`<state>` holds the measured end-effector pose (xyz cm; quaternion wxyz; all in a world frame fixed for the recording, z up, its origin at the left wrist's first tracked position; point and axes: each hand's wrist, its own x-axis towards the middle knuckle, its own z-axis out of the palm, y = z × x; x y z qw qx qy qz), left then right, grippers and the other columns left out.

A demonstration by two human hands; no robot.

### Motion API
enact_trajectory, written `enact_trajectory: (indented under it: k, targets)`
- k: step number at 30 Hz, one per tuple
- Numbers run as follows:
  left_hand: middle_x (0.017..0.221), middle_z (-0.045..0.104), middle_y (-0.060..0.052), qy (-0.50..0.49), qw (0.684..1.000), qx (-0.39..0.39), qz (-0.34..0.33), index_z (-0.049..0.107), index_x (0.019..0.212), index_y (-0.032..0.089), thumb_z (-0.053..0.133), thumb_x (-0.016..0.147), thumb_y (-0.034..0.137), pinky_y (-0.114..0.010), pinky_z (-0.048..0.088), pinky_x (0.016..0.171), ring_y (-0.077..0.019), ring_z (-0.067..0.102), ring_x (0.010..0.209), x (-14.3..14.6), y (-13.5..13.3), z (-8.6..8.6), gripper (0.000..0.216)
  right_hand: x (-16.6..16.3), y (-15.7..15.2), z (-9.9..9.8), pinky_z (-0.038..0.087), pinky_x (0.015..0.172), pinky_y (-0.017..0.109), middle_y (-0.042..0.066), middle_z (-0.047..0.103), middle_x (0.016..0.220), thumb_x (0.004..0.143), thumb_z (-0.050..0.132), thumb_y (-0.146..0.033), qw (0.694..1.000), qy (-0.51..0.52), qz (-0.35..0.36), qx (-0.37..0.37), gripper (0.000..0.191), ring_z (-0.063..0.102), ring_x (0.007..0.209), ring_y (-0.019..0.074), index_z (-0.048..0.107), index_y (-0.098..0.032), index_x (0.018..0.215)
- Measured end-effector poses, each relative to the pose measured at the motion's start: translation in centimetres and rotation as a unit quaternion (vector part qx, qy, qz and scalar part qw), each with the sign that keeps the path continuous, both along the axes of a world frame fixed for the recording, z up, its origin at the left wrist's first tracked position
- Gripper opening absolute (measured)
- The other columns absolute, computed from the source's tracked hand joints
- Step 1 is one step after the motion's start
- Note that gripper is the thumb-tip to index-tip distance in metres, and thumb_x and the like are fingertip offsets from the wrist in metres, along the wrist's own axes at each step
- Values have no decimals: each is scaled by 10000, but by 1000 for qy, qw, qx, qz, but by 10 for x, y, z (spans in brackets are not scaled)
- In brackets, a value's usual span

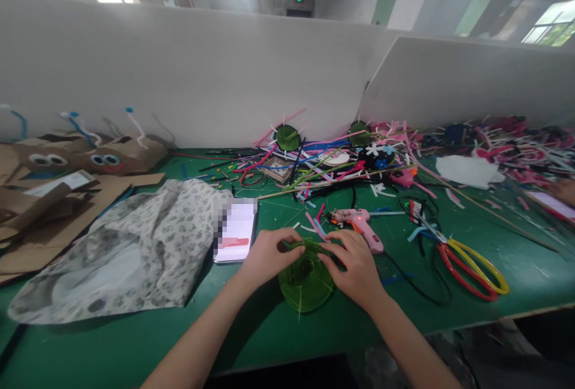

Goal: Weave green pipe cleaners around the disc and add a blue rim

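Observation:
A green, see-through round piece [303, 296] with curled rings around a dark centre is between my hands, over the front of the green table [265, 347]. My left hand [272, 252] pinches its upper left edge with thumb and forefinger. On the other side, my right hand [354, 263] grips the upper right edge, fingers bent. Its exact material cannot be made out. Just beyond my right hand lies a pink glue gun [371, 233] with an orange light. A lit phone [238, 233] rests left of my left hand.
Scissors with red and yellow handles [471, 269] lie at the right. A patterned cloth [135, 251] and cardboard pieces with eyes [117, 158] occupy the left. Coloured pipe cleaners [314, 164] pile along the back, before a white partition [224, 78]. Another person's hand [563, 190] is at far right.

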<state>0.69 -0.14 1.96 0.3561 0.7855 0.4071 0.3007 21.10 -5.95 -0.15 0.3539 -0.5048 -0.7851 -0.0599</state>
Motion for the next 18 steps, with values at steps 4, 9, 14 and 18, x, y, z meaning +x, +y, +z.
enact_trajectory:
  k: [4,9,14,18]
  targets:
    - [705,681,33,7,1000,0,7,678,780,195,630,776,244,-203,379,541,-118,571,614,1,1,-2,69,-5,-2,-1,432,870,412,65,633,1005,854,562,-153,1000,8,2,12,112,541,987,219,636,-190,930]
    - [712,684,24,-1,1000,-14,7,682,787,190,634,774,249,-202,393,548,-118,574,616,1,1,-4,77,-7,-4,-2,427,900,426,57,651,1004,856,536,-131,1000,3,-4,23,128,560,982,215,640,-202,879]
    - [741,701,11,-10,1000,-29,-5,692,796,192,635,774,252,-205,417,571,-127,596,652,0,4,-3,86,-5,-2,7,439,894,443,84,649,1046,840,589,-250,998,-1,-48,34,193,559,1012,245,650,-194,1014]
    - [751,704,6,-7,1000,-28,-4,703,785,189,651,754,246,-203,415,565,-123,587,645,1,3,-1,83,-10,6,23,442,907,439,79,638,1078,867,538,-246,1000,25,1,-18,248,553,1039,237,639,-216,1091]
